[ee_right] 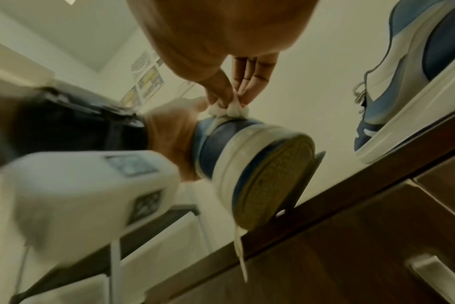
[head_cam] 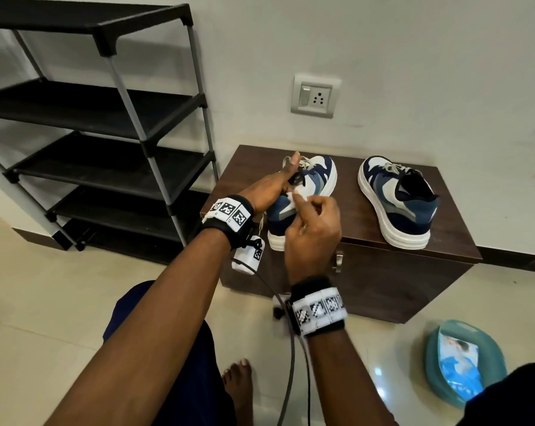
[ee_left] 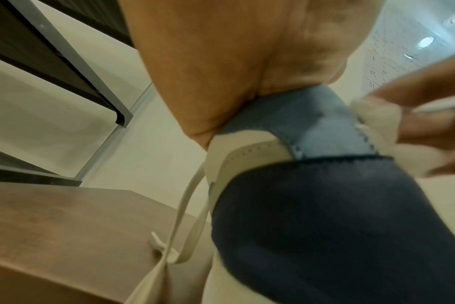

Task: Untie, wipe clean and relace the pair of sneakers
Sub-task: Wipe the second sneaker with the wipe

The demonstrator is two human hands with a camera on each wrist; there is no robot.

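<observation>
A blue, navy and white sneaker is tilted up at the front left of the brown cabinet top. My left hand grips it at the collar, thumb up. My right hand pinches a crumpled white wipe against the shoe's side. In the right wrist view the wipe touches the sneaker near the heel, whose sole shows. Loose white laces hang past the cabinet edge. The second sneaker stands laced at the right.
A black shoe rack stands at the left against the wall. On the floor at lower right a teal basin holds a blue wipes pack. The cabinet has a metal handle. My bare foot is on the tiles.
</observation>
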